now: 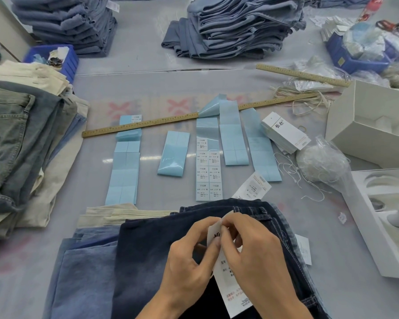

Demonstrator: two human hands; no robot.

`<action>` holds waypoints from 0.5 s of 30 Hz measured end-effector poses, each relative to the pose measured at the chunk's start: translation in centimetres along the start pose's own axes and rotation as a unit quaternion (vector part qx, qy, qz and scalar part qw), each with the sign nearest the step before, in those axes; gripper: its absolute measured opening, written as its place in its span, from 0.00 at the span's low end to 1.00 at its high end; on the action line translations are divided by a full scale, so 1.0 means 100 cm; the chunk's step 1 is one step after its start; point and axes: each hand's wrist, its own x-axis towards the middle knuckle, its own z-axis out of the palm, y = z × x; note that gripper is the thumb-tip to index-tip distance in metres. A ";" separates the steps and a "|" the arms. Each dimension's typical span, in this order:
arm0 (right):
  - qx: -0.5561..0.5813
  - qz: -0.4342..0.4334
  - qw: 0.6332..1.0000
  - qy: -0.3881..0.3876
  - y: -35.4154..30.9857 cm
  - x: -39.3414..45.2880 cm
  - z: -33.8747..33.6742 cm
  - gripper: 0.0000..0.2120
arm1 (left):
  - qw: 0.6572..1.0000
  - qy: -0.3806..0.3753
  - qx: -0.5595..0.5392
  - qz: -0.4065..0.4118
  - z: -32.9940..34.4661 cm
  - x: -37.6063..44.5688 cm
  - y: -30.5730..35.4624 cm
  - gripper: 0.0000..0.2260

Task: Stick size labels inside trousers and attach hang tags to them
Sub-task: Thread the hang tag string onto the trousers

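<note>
Two hands meet at the bottom centre, over a pair of dark blue trousers lying flat on the worktop nearest the viewer. Between them they hold white hang tags: a long card printed with small text hangs down toward the viewer, and a second tag sits behind it at the top. The left hand has a closed grip, thumb and fingers pinching the tags' upper edge. The right hand also pinches that top end with curled fingers. Whether a string is already threaded through them is too small to tell.

Judging by this, the tagging of this pair is under way, not finished; the tags do not look fixed to the waistband yet. Whether a size label is already stuck inside cannot be seen.

Lighter blue and cream trousers lie under and just left of the dark pair. Beyond the waistband lie light blue backing strips, most peeled bare, and one sheet of size labels with printed labels left on it. To the right are a stack of hang tags, loose white strings and a bag of strings. A wooden ruler crosses the strips.

More folded trousers are piled at the left, with two taller piles at the far side, so much work appears to remain.
</note>
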 end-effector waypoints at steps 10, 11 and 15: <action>0.043 0.027 0.998 -0.035 0.000 -0.002 -0.001 0.07 | 0.998 0.041 -0.025 -0.035 -0.001 -0.001 -0.001 0.10; 0.045 0.031 0.998 -0.037 0.000 -0.002 -0.001 0.07 | 0.998 0.042 -0.020 -0.033 -0.001 -0.002 -0.002 0.10; 0.042 0.040 0.997 -0.051 0.001 -0.003 -0.001 0.06 | 0.999 0.030 0.016 -0.002 0.000 -0.002 -0.002 0.10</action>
